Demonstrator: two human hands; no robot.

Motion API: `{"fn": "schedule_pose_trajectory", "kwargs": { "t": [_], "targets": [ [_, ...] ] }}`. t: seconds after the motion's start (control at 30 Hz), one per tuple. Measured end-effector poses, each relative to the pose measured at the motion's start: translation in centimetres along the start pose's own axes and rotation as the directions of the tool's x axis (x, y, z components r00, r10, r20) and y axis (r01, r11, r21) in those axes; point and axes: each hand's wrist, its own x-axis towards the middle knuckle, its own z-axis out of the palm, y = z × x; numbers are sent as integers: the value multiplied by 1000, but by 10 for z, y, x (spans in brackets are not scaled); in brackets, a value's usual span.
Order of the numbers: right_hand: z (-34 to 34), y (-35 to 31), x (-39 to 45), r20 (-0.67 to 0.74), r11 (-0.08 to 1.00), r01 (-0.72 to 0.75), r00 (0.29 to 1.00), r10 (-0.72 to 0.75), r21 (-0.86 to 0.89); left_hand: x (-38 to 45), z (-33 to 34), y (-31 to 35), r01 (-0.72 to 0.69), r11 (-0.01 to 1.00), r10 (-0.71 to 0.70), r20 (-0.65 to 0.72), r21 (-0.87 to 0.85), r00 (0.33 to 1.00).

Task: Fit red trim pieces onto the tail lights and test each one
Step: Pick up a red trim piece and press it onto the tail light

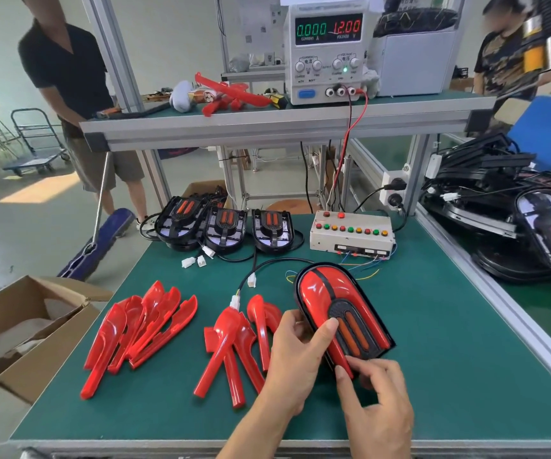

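1. At the desk's (433,376) left, a fan of red trims (141,326) is lying loose; a second pile (234,342) is lying nearer the middle.
2. The left hand (295,356) is gripping the light's (340,313) left edge, thumb on its face.
3. The right hand (377,395) is pinching the near trim end, apparently seating it.
4. Next likely needs plugging its connector (251,280) in at the tester (352,233).

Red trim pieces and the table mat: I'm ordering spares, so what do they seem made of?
The red trim pieces look like glossy moulded plastic: bright highlights on smooth curves. The table mat looks like matte green rubber or vinyl, flat with no glare, though I can't tell which.
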Motion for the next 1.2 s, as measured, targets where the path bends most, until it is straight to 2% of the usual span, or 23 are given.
{"fn": "schedule_pose_trajectory", "kwargs": {
  "t": [0.2, 0.5, 0.6, 0.67, 0.7, 0.77, 0.83, 0.9, 1.2],
  "targets": [
    [-4, 0, 7, 105, 997, -75, 992, 71, 29, 1, 0, -5, 16, 999, -16, 1, 41, 1000],
    [-1, -4, 1, 94, 999, 2, 996, 3, -53, 4, -8, -5, 124, 989, -125, -3, -79, 992],
    [-1, -12, -2, 3, 983, -172, 985, 172, 72, 8, -9, 4, 129, 978, -132, -7, -163, 991],
    [-2, -18, 1, -34, 930, -325, 941, 335, 172, 10, -9, 11, 118, 972, -120, 4, -205, 993],
    [-3, -20, 5, -5, 897, -393, 916, 402, 202, 10, -8, 15, 110, 969, -110, 15, -223, 994],
    [-7, -24, 17, 147, 827, -513, 858, 491, 231, 9, -6, 19, 93, 964, -87, 37, -247, 996],
    [-12, -26, 27, 324, 757, -583, 806, 495, 293, 5, -2, 20, 81, 963, -68, 61, -258, 996],
    [-14, -25, 34, 421, 738, -599, 783, 459, 311, 1, 3, 16, 73, 966, -57, 74, -246, 996],
    [-12, -6, 28, 350, 716, -575, 815, 461, 395, -1, 0, 14, 41, 991, -18, 177, -127, 984]
  ]
}}
